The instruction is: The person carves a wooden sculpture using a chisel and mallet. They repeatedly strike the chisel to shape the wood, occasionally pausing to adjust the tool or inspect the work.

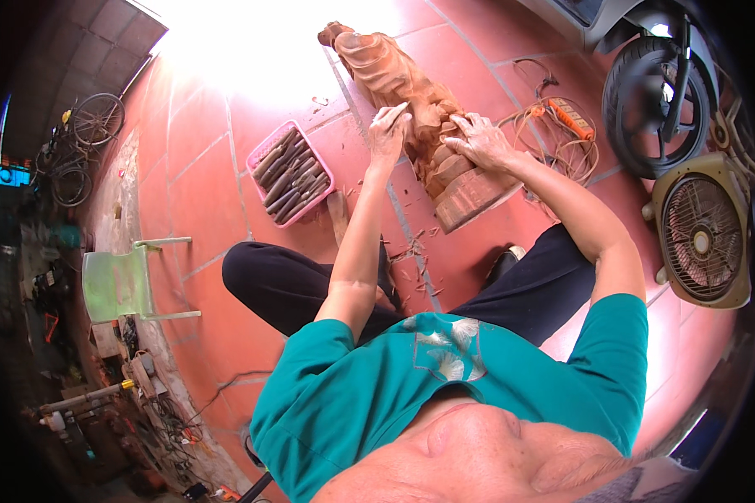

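Observation:
A carved wooden statue (398, 80) lies tilted away from me on the tiled floor, its blocky base (470, 199) nearest my feet. My left hand (387, 132) is closed in a pinch at the statue's left side. Something slim and pale may stick up from those fingers, too small to name. Across the lower part of the carving, just above the base, rests my right hand (481, 142), fingers stretched out and holding nothing. Left of the statue, a pink tray (330, 178) is filled with several dark-handled carving tools (289, 172). A wooden piece (338, 216) lies beside the tray.
Wood shavings (411, 251) are scattered between my legs. An orange power strip (570, 117) with tangled cords, a motorbike wheel (658, 105) and a box fan (703, 239) stand right. Leftward are a green chair (117, 287), bicycles (99, 119) and cluttered tools (143, 377).

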A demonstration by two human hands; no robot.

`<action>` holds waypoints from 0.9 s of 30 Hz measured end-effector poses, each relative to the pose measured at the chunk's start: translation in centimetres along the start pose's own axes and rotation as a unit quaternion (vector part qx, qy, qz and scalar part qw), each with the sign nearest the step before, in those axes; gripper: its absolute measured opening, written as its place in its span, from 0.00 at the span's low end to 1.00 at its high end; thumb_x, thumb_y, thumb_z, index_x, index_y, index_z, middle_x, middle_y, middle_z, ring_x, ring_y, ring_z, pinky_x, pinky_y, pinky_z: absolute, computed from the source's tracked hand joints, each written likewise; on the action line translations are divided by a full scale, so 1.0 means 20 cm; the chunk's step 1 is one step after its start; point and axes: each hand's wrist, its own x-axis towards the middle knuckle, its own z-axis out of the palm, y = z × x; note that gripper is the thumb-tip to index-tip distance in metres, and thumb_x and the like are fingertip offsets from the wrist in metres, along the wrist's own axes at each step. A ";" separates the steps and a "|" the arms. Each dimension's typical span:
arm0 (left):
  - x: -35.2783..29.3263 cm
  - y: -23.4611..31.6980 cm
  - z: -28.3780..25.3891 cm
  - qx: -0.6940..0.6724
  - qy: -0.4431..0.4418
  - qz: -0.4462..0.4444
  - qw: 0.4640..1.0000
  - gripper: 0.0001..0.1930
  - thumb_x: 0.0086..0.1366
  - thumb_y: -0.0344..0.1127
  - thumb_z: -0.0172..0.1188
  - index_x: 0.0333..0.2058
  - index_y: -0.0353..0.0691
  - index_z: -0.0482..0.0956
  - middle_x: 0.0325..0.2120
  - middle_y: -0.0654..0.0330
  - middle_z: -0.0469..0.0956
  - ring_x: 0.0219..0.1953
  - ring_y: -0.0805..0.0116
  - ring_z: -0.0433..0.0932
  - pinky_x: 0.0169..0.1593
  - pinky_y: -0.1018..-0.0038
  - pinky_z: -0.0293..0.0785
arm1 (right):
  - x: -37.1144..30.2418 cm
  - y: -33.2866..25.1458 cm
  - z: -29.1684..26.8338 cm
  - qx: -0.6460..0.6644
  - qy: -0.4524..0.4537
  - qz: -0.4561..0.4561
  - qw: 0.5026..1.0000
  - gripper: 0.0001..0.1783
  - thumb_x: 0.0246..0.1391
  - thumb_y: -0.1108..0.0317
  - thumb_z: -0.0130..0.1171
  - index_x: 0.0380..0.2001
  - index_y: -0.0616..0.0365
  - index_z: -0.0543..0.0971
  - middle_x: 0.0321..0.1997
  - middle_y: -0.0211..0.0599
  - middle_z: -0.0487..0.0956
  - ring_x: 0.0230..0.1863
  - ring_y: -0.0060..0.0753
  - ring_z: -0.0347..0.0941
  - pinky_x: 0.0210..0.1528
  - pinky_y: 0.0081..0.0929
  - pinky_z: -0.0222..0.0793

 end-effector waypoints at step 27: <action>-0.12 0.00 -0.24 -0.515 -0.051 -0.269 0.812 0.18 0.73 0.40 0.54 0.51 0.32 0.78 0.37 0.50 0.84 0.38 0.64 0.81 0.45 0.69 0.76 | -0.01 -0.03 -0.02 0.004 -0.020 0.025 0.999 0.41 0.62 0.34 0.45 0.67 0.52 0.64 0.65 0.55 0.65 0.64 0.59 0.63 0.62 0.55 0.64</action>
